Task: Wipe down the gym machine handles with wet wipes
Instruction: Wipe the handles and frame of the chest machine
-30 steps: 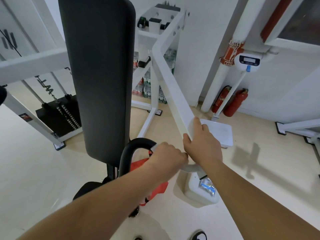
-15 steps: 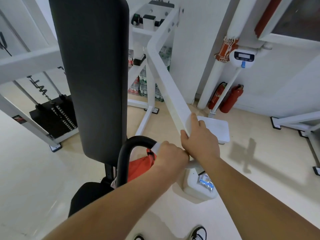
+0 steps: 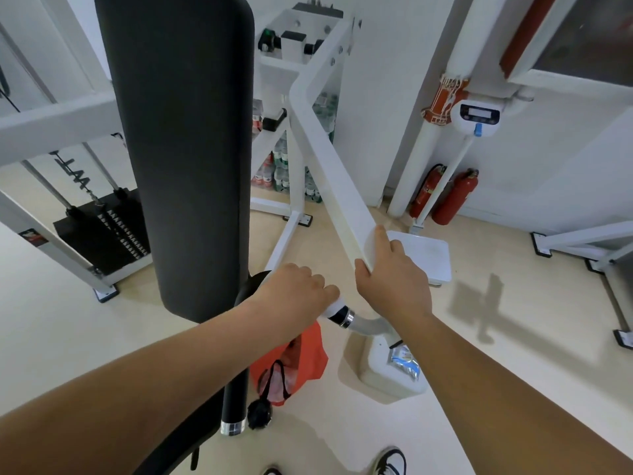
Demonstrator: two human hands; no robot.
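Black handle (image 3: 338,314) at frame centre, long axis slanting from lower right up-left towards the back pad (image 3: 181,149). Wet wipe (image 3: 329,308) wrapped round it under the left hand (image 3: 294,293), grip clamped on both. Bare stretch pointing lower right of that grip. Right hand (image 3: 394,279) just beside, grip clamped on the white machine arm (image 3: 329,159).

handle (image 3: 342,317): black curved grip, chrome collar | wipe (image 3: 331,308): white, wrapped round handle beside collar

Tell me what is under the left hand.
A white wet wipe peeks out under the left hand, wrapped on the black handle. The hand covers the rest of the wipe and the grip beneath it.
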